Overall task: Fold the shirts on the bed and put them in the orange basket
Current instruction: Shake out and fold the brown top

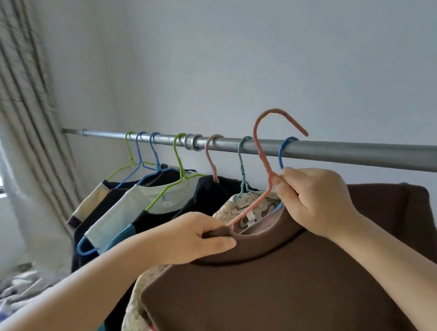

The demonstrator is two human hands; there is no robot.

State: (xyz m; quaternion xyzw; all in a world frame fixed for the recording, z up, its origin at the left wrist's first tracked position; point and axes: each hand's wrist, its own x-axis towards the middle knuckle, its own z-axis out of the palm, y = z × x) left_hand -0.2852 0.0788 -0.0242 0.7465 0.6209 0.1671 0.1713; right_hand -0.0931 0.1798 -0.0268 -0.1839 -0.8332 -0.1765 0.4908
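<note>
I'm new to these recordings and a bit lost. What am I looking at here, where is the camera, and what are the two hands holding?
There is no machine: a person wears a camera on the head, looking forward and down at their own hands. The left hand pinches the collar of a brown shirt. The right hand grips the neck of a pink hanger, whose hook is off the metal rail. Other shirts hang on coloured hangers along that rail. A curtain hangs at the left. No orange basket is in view.

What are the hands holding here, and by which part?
Left hand pinches the brown shirt at its collar; right hand grips the pink hanger at its neck.
</note>
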